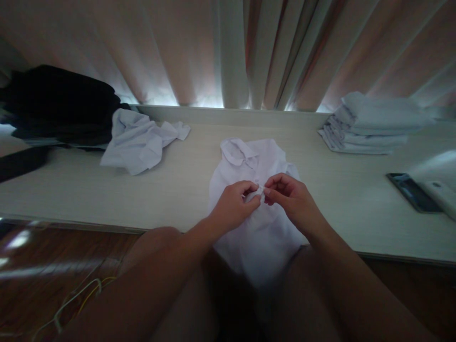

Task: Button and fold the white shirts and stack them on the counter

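Note:
A white collared shirt point(263, 228) lies in front of me, its collar on the pale bench and its lower part hanging over the front edge between my knees. My left hand point(238, 202) pinches the front placket of the shirt a little below the collar. From the other side, the fingertips of my right hand point(288, 194) are closed on the same strip of cloth. Both sets of fingertips almost meet there, and they hide whatever button or buttonhole may be between them. Higher up, the collar points lie close together.
On the bench point(192, 190), a crumpled white garment point(138, 142) lies beside a dark pile of clothes point(64, 104) at left. Folded white clothes point(377, 123) are stacked at right, behind a phone point(415, 192) and a white object point(441, 192). Curtains point(192, 52) hang behind; cables point(78, 297) lie on the floor.

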Demonstrator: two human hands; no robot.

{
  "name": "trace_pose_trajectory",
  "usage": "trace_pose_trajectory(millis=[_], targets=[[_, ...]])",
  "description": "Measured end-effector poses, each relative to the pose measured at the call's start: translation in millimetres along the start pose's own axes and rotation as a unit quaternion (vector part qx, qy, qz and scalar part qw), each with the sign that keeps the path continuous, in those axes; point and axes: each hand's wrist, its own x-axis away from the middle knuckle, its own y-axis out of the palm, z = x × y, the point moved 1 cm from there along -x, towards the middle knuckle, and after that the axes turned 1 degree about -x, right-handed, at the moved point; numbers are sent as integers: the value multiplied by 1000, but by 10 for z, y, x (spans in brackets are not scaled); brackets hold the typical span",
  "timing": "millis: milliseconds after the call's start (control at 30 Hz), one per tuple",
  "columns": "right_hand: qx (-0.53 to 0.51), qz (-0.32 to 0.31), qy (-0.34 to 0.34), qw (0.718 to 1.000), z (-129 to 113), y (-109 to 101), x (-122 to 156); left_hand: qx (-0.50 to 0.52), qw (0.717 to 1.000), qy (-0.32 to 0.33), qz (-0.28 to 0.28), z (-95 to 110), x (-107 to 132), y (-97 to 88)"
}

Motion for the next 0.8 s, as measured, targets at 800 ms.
trace_pose_trajectory(millis=[800], targets=[[20, -27, 10, 999, 25, -46, -11, -47, 997, 56, -5, -59, -5, 18]])
